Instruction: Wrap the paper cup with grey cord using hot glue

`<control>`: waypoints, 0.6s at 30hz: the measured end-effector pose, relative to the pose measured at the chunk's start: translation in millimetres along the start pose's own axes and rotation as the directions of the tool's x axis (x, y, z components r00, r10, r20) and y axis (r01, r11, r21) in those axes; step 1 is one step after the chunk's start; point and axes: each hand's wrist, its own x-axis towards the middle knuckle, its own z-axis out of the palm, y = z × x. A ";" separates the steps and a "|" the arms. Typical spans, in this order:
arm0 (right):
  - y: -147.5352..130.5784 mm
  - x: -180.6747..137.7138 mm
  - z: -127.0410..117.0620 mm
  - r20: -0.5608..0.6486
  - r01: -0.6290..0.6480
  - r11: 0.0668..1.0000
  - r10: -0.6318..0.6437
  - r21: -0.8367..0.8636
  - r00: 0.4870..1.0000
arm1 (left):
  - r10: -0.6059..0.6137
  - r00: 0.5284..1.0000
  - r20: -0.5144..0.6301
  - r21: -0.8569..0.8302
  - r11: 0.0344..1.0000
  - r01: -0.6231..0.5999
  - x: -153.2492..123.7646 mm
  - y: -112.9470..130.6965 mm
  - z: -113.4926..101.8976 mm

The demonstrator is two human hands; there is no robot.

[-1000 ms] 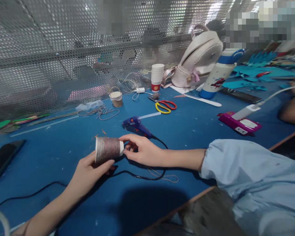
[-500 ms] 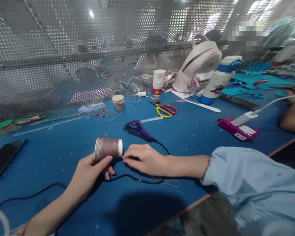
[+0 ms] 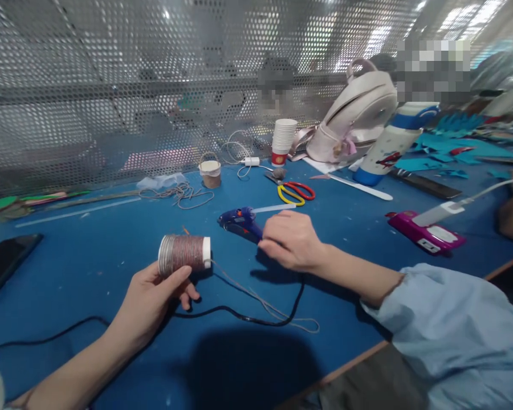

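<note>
My left hand (image 3: 160,290) holds a paper cup (image 3: 184,254) on its side, thumb across it. Grey and reddish cord is wound round the cup, and a white band stays bare at its right end. From that end a loose length of grey string (image 3: 256,296) trails over the table to the right. My right hand (image 3: 293,239) is closed round the handle of a blue hot glue gun (image 3: 239,221), which lies on the table with its nozzle to the left. A clear glue stick (image 3: 275,208) sticks out of its back.
Scissors (image 3: 297,192), stacked paper cups (image 3: 284,142), a small cord-wrapped bucket (image 3: 210,173), a backpack (image 3: 354,119) and a bottle (image 3: 387,145) stand or lie farther back. A magenta device (image 3: 427,232) is at right, a phone (image 3: 8,265) at left. A black cable (image 3: 239,316) crosses the front.
My right hand has let go of the string by the cup's end and moved right and up onto the glue gun's handle. The left hand still holds the cup.
</note>
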 end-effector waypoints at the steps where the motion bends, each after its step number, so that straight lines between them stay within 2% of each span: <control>1: 6.0 -0.2 -0.4 0.035 -0.085 0.996 0.085 -0.010 0.996 | 0.001 1.000 0.002 0.005 1.000 -0.001 0.1 -0.5 -0.4; 3: 13.1 1.6 3.0 0.123 -0.289 0.957 0.290 -0.031 0.949 | -0.001 1.000 0.005 0.022 1.000 0.001 0.3 -1.7 -1.0; 5: 13.9 7.4 10.5 0.217 -0.479 0.878 0.468 -0.001 0.857 | -0.003 1.000 0.012 0.049 0.999 0.002 0.4 -2.4 -1.0; 7: 11.1 16.6 19.9 0.316 -0.609 0.786 0.555 0.105 0.770 | -0.005 1.000 0.022 0.094 0.996 0.003 0.3 -2.1 -0.2; 9: 8.2 26.9 28.5 0.407 -0.680 0.703 0.570 0.208 0.714 | 0.000 0.999 0.037 0.143 0.990 -0.005 -0.1 -0.6 1.3; 11: 7.0 34.7 33.9 0.456 -0.710 0.650 0.562 0.272 0.690 | 0.010 0.999 0.047 0.179 0.984 -0.018 -0.5 1.3 3.1; 13: 7.1 37.6 34.4 0.463 -0.712 0.626 0.552 0.318 0.693 | 0.022 0.999 0.047 0.193 0.981 -0.030 -0.1 2.9 4.7; 18: -1.1 25.1 12.5 0.510 -0.722 0.528 0.513 0.447 0.691 | 0.021 1.000 0.010 0.181 0.983 -0.023 3.3 2.7 6.6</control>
